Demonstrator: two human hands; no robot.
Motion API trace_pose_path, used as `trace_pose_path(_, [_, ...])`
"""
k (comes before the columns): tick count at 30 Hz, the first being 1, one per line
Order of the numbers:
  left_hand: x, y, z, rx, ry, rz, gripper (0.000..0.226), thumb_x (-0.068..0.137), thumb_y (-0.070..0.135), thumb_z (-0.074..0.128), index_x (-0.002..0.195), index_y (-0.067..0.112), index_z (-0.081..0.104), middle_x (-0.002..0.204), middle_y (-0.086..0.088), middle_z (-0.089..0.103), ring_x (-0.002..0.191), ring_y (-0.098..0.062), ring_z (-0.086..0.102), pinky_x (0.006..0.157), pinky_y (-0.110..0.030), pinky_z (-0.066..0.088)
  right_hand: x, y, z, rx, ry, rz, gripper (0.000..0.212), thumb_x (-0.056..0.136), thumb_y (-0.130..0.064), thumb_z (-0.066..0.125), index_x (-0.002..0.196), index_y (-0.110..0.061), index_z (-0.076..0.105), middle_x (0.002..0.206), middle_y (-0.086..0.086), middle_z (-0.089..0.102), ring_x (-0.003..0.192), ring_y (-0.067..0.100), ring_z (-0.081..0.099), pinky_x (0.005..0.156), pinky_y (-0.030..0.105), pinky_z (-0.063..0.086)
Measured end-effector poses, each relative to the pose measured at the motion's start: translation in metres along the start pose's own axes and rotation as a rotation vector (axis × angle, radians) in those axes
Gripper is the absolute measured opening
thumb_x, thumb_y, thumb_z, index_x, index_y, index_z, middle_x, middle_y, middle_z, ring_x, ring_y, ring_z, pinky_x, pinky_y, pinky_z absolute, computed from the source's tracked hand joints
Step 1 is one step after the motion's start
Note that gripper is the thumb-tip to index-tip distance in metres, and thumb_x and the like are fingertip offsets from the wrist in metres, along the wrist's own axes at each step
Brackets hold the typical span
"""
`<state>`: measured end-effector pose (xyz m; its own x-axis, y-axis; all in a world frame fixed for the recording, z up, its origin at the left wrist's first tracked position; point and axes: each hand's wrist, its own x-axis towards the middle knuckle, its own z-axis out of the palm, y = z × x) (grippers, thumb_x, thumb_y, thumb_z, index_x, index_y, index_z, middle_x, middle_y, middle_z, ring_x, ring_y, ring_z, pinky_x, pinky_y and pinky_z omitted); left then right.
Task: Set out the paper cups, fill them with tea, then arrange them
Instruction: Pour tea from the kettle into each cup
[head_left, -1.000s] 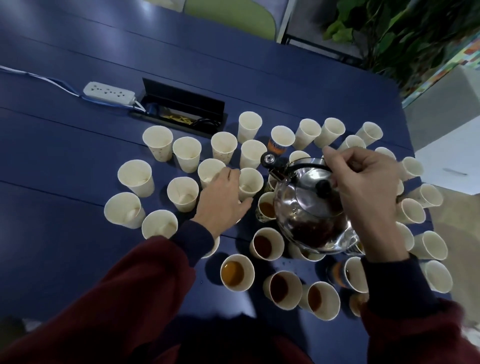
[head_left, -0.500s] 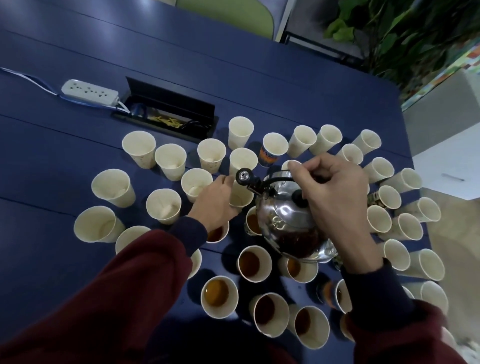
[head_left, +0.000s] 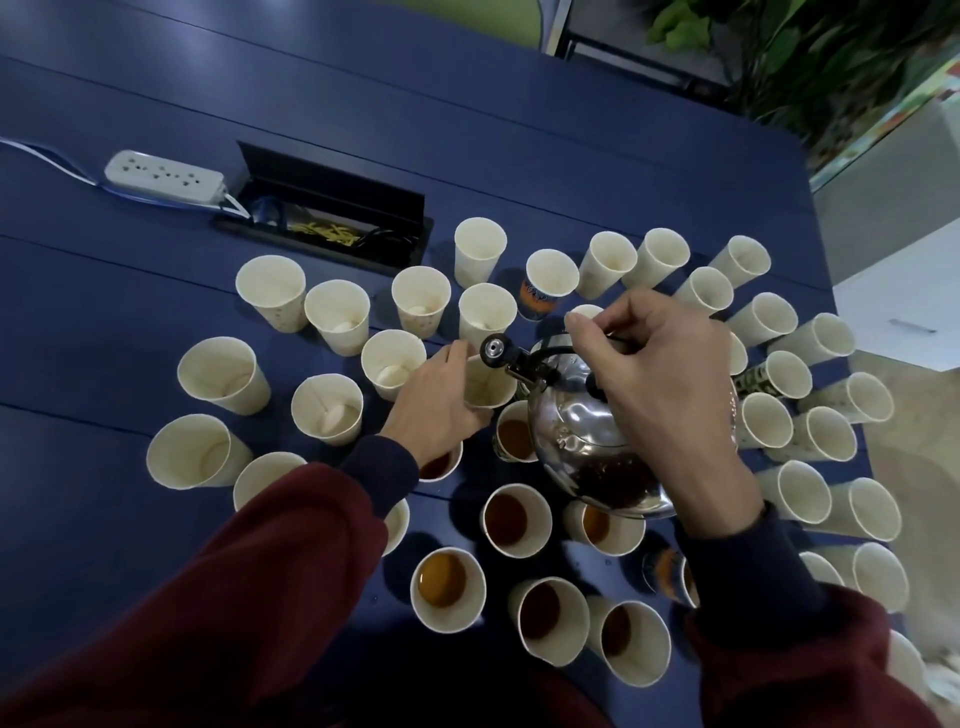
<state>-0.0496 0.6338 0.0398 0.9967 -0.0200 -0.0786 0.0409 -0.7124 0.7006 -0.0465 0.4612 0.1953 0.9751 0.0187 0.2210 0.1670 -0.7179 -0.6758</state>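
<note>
Cup (head_left: 491, 388) in left grip (head_left: 436, 410), beside kettle (head_left: 576, 421)

On a blue table (head_left: 467, 130), the left hand (head_left: 439, 402) grips an empty paper cup (head_left: 488, 382). The right hand (head_left: 670, 395) holds a steel kettle (head_left: 587, 436) by its black handle, tilted with its spout (head_left: 493, 349) just above that cup's rim. Cups of tea (head_left: 447, 582) stand nearest the person. Empty cups (head_left: 223, 374) spread to the left, the right and behind. A white power strip (head_left: 163, 175) lies beside an open cable hatch (head_left: 332, 228).
</note>
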Motion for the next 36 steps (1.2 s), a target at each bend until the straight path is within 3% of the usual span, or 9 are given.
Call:
trace_pose_path(11, [0.001,-0.006,-0.002,0.010,0.000,-0.007,0.061,0.075,0.031,0.084,0.123,0.019,0.050,0.121,-0.005,0.062,0.107,-0.024,0.059,0.087,-0.036,0.050,-0.002,-0.001,-0.002,-0.059,0.016,0.024,0.026,0.087,-0.039,0.073,0.070,-0.021,0.066,0.057,-0.012,0.064,0.061,0.014,0.062,0.062,0.038,0.052])
trace_pose_path(18, [0.003,-0.005,-0.002,-0.007,-0.003,-0.011,0.059,0.076,0.032,0.084,0.123,0.019,0.051,0.122,-0.004,0.062,0.109,-0.023,0.059,0.085,-0.027,0.043,-0.003,-0.004,-0.001,-0.064,0.021,-0.001,0.024,0.087,-0.038,0.072,0.070,-0.022,0.065,0.058,-0.010,0.064,0.058,0.012,0.061,0.059,0.035,0.051])
trace_pose_path(28, [0.001,-0.006,-0.002,0.002,-0.016,-0.018,0.060,0.075,0.029,0.085,0.124,0.017,0.051,0.122,-0.006,0.061,0.109,-0.024,0.058,0.084,-0.027,0.042,-0.004,-0.002,-0.002,-0.042,0.025,0.032,0.025,0.086,-0.039,0.072,0.069,-0.022,0.065,0.058,-0.009,0.065,0.060,0.016,0.063,0.062,0.041,0.053])
trace_pose_path(31, [0.000,-0.007,-0.003,-0.004,-0.024,-0.016,0.062,0.076,0.027,0.085,0.126,0.016,0.049,0.124,-0.007,0.059,0.110,-0.024,0.057,0.084,-0.025,0.039,-0.006,-0.001,-0.003,-0.025,0.037,0.036,0.025,0.086,-0.035,0.073,0.068,-0.021,0.065,0.057,-0.010,0.064,0.060,0.012,0.063,0.063,0.036,0.052])
trace_pose_path(34, [-0.001,-0.005,-0.004,-0.001,-0.048,-0.012,0.068,0.075,0.033,0.086,0.128,0.015,0.047,0.127,-0.006,0.054,0.113,-0.022,0.053,0.085,-0.023,0.036,-0.005,0.002,-0.005,0.009,0.072,0.063,0.027,0.087,-0.034,0.073,0.066,-0.020,0.064,0.055,-0.012,0.063,0.057,0.009,0.062,0.060,0.025,0.046])
trace_pose_path(36, [0.000,-0.004,-0.005,-0.001,-0.045,-0.004,0.074,0.074,0.045,0.084,0.130,0.014,0.046,0.128,-0.005,0.052,0.115,-0.020,0.052,0.086,-0.023,0.037,-0.001,0.006,-0.007,0.102,0.094,0.126,0.028,0.088,-0.035,0.073,0.065,-0.020,0.063,0.055,-0.008,0.064,0.055,0.010,0.061,0.060,0.029,0.047])
